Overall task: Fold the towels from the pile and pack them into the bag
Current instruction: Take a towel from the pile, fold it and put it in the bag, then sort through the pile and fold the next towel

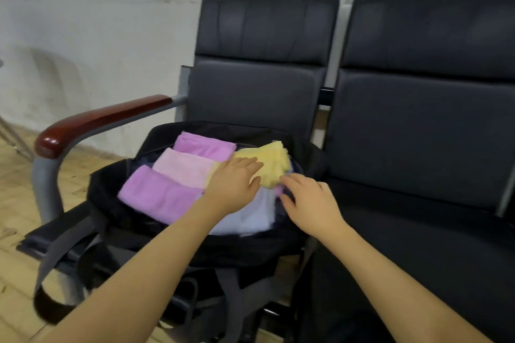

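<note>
A row of dark padded chairs (418, 147) stands against a pale wall, on a wood-block floor (16, 181); the near seat carries the black bag (111, 203), mouth open upward, its grey straps (55, 253) hanging over the front edge. Nearest, two bare forearms reach in from below; the left hand (232, 186) lies flat, fingers straight, pressing on the yellow towel (271, 164); the right hand (309, 203) hovers at the bag's right rim, fingers loosely bent near that towel's lower corner, and whether its grip has closed on cloth cannot be told. Beneath the hands a white towel (248, 220) lies in the bag; to the left sit three folded ones in a row, a purple towel (158, 195), a pale pink towel (184, 167) and, farthest, a second purple towel (203, 145).

The yellow one looks loosely folded and rides over the bag's far right rim; if the pressing hand lifts, it may well spring open or slide off toward the neighbouring seat. The bag's soft wall may also sag under a push.

Open room is chiefly to the right, over the second chair's seat; the wooden armrest (92, 122) closes off the left, and the chair back closes off the far side.
</note>
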The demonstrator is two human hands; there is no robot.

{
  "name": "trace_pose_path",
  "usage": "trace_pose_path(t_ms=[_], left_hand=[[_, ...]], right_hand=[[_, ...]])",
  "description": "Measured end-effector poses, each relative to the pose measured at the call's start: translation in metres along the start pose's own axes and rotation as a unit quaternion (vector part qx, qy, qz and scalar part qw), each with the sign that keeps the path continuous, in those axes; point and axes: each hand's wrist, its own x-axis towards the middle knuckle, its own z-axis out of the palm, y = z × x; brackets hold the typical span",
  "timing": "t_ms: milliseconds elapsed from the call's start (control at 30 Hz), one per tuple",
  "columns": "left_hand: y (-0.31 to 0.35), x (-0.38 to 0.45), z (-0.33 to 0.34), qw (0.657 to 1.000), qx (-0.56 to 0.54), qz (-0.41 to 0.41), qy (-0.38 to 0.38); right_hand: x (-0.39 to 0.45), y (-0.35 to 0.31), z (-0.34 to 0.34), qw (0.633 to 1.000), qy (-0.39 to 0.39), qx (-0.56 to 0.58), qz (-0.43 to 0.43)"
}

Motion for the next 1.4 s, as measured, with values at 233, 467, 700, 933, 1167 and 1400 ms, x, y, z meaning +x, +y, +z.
trace_pose_path(t_ms=[233, 467, 700, 933, 1167, 1400], left_hand=[[0.172, 0.032, 0.037, 0.992, -0.035, 0.121, -0.03], [0.36, 0.04, 0.086, 0.968, -0.11, 0.211, -0.084], [0.521, 0.041, 0.129, 0.932, -0.17, 0.285, -0.142], [0.641, 0.033, 0.17, 0.903, -0.198, 0.33, -0.19], [0.721, 0.032, 0.198, 0.882, -0.208, 0.351, -0.235], [0.763, 0.044, 0.221, 0.877, -0.217, 0.36, -0.234]], right_hand=[[-0.121, 0.138, -0.055, 0.989, 0.022, -0.035, 0.142], [-0.242, 0.272, -0.098, 0.954, 0.01, -0.068, 0.293], [-0.359, 0.374, -0.104, 0.902, 0.049, -0.093, 0.419], [-0.44, 0.452, -0.112, 0.826, 0.103, -0.128, 0.54], [-0.477, 0.501, -0.118, 0.795, 0.086, -0.134, 0.586], [-0.497, 0.525, -0.116, 0.792, 0.15, -0.151, 0.572]])
